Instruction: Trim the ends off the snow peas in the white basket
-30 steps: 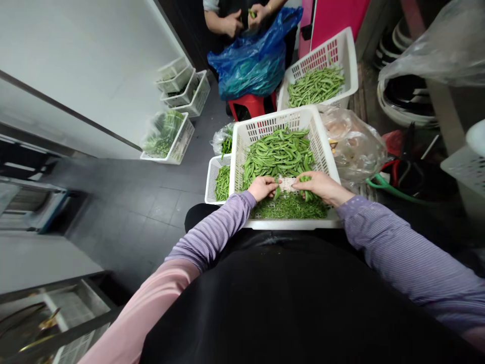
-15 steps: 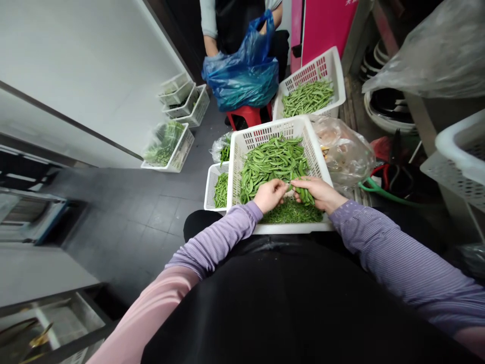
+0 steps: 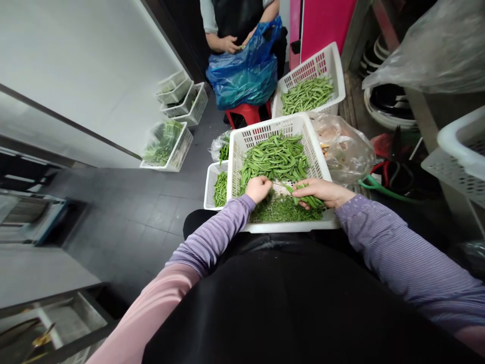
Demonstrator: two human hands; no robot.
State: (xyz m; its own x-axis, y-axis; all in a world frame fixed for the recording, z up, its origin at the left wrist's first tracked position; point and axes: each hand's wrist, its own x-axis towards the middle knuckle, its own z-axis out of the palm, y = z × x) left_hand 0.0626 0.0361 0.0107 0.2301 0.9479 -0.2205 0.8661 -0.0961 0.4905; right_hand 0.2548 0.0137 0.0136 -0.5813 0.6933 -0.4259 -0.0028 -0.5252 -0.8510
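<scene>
A white slotted basket (image 3: 322,151) sits at my lap, with a heap of green snow peas (image 3: 275,156) in its far part. Nearest me inside it lies a layer of thin green trimmings (image 3: 290,211). My right hand (image 3: 322,192) is closed around several snow peas (image 3: 311,201), one of them pointing toward the left. Over the left side of the basket, my left hand (image 3: 259,189) is closed in a pinch. A thin pale strand, seemingly a pea string, runs from its fingertips toward that pea.
A smaller white basket of pods (image 3: 220,189) stands at left. Beyond, a person (image 3: 238,25) has both hands above a blue bag (image 3: 242,81) on a red stool (image 3: 246,114). Another basket of green beans (image 3: 307,96) and a clear bag (image 3: 343,149) are at right.
My hands were together at a pod and have moved apart, the left to the left, the right slightly right. The other person's hands have risen from the blue bag.
</scene>
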